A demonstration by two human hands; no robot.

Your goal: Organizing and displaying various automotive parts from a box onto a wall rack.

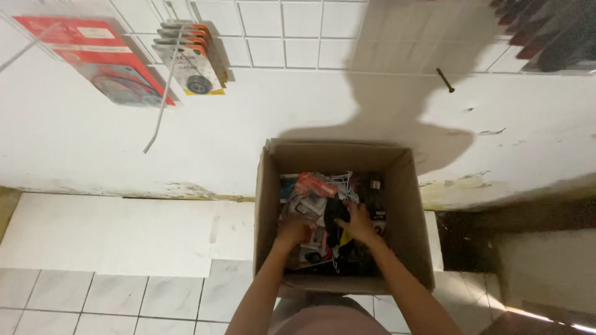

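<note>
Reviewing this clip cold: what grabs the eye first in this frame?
An open cardboard box stands on the pale tiled floor against a scuffed white wall, crammed with small packaged goods. Both hands are down inside it: the left hand on the packets, the right hand beside a black item. Up left, red carded packages hang on wall hooks.
</note>
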